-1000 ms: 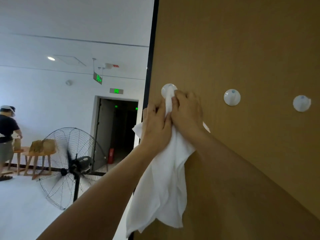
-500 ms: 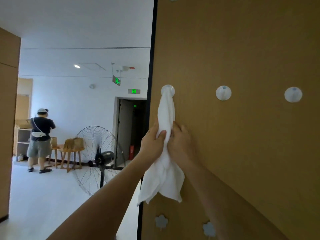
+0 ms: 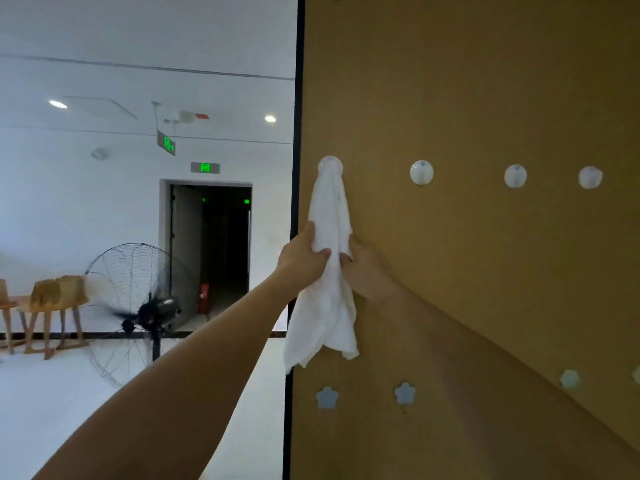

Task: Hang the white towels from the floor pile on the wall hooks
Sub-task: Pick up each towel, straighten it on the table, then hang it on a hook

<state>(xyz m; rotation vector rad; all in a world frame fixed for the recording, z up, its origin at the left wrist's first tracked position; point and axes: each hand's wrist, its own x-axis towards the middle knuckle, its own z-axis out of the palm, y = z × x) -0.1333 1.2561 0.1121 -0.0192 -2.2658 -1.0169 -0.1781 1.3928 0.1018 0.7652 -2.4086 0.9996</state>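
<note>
The towel hangs from the leftmost round hook on the brown wall, its top bunched over the knob and its length running straight down, so its long axis is vertical and the hook lies directly above both hands. The left hand grips the towel's left edge about midway down, thumb across the front of the cloth and fingers curled behind it. The right hand sits at the same height on the towel's right side, against the wall, its fingers curled into the cloth; it appears to pinch the edge, though the fold hides most of the fingertips. The two hands are just apart, with the narrow middle of the towel between them, and the loose lower corners fan out below the grip, ending above the flower-shaped hooks. Neither hand is clearly nearer the hook; both are well below it. As I judge it, this towel is already caught on its hook and the hands are only straightening the drape, so the coming move turns on pulling downward along that vertical line and not outward, since a pull away from the wall could slip the bunched top off the knob. Three more round hooks to the right are bare. The floor pile is out of view.
</note>
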